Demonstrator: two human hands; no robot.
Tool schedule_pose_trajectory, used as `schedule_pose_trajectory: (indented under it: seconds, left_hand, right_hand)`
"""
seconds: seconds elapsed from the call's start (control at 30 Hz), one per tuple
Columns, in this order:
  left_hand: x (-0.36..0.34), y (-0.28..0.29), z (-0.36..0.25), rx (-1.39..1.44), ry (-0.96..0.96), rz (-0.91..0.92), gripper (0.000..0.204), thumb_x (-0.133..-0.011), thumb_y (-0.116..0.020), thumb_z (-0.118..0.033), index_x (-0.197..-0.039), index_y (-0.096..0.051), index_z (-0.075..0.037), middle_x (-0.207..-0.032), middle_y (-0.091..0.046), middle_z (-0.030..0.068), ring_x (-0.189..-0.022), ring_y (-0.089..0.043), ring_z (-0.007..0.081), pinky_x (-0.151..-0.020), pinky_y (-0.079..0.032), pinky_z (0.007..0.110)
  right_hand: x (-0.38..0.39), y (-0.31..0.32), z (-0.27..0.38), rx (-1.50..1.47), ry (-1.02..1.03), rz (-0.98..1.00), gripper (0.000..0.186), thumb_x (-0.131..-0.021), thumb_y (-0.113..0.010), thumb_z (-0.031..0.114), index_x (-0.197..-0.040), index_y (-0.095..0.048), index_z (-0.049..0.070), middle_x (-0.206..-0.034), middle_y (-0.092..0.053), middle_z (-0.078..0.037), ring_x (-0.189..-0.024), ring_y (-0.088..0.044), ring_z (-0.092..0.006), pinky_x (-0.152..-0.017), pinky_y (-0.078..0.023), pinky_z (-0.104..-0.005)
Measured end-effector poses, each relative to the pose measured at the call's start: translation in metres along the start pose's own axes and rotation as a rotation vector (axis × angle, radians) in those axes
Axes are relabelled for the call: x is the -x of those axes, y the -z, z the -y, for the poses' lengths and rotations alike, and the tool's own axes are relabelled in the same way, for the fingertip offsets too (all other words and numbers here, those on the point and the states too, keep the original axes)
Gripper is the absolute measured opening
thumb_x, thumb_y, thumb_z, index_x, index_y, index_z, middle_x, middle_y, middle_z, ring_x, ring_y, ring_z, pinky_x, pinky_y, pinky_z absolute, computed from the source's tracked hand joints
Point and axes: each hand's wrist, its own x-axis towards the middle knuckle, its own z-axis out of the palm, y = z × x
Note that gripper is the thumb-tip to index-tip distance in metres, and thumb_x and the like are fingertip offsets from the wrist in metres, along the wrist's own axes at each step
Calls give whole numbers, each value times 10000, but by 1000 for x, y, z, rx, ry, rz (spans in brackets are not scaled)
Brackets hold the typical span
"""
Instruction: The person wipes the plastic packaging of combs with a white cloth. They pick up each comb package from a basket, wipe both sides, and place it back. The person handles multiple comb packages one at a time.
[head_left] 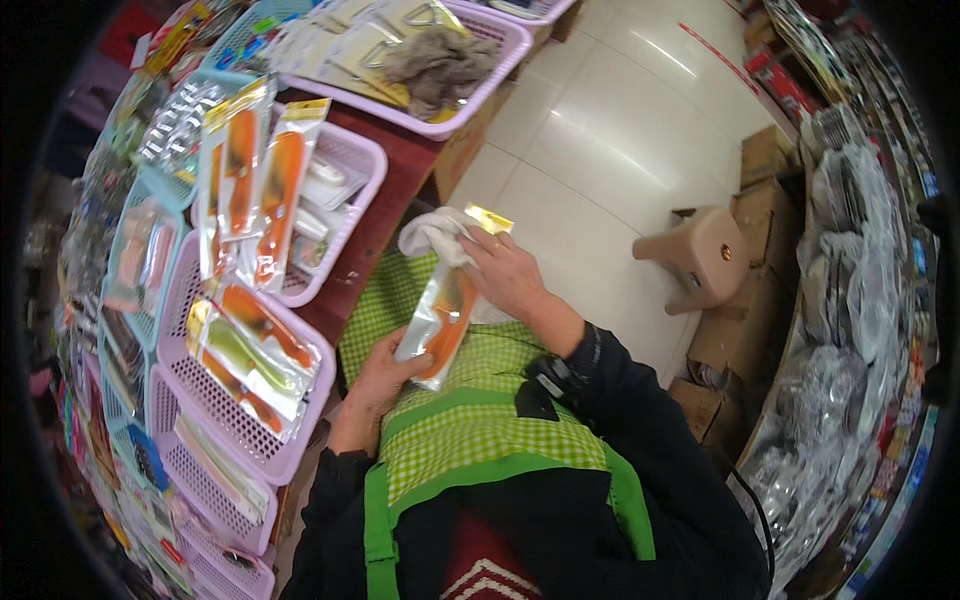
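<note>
Over apron (470,435), packet (447,312) aslant, forward-right

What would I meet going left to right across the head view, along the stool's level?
Pink packets → clear packets with orange contents → white cloth → right hand → beige plastic stool → cardboard box → plastic-wrapped goods.

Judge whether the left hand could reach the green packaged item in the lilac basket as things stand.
Probably yes: the green packaged item lies on top in the open lilac basket beside the left hand, though that hand holds an orange packaged item and would likely need freeing first.
</note>
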Motion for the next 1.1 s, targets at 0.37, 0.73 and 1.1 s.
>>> schedule_pose_trajectory:
  seconds: [0.37, 0.73, 1.1]
  left_hand:
    - [-2, 7, 10, 144, -39, -116, 528, -802, -773, -67, -1280, -561, 5, -1155, -653, 63, -994, -632, 139, -920, -492, 302]
    - [-12, 6, 16, 287, -137, -195, 508, -865, -594, 31, -1349, -473, -65, -1282, -580, 65, -1121, -608, 204, -904, -531, 358]
    - [-4, 3, 9, 109, -58, -107, 528, -885, -685, -84, -1364, -481, -2, -1217, -601, 46, -1070, -574, 131, -952, -455, 293]
  right_hand:
    - [-12, -4, 19, -243, 74, 101, 460, -839, -649, 186, -1282, -581, 79, -1298, -547, -177, -1094, -567, -365, -950, -480, -422]
    - [5, 19, 64, -480, 408, 460, 446, -865, -631, 270, -1246, -570, 46, -1352, -488, -177, -1124, -533, -328, -921, -480, -423]
    - [-20, 6, 30, -55, 143, 259, 484, -826, -627, 209, -1302, -570, 139, -1348, -538, -84, -1038, -601, -279, -826, -547, -389]
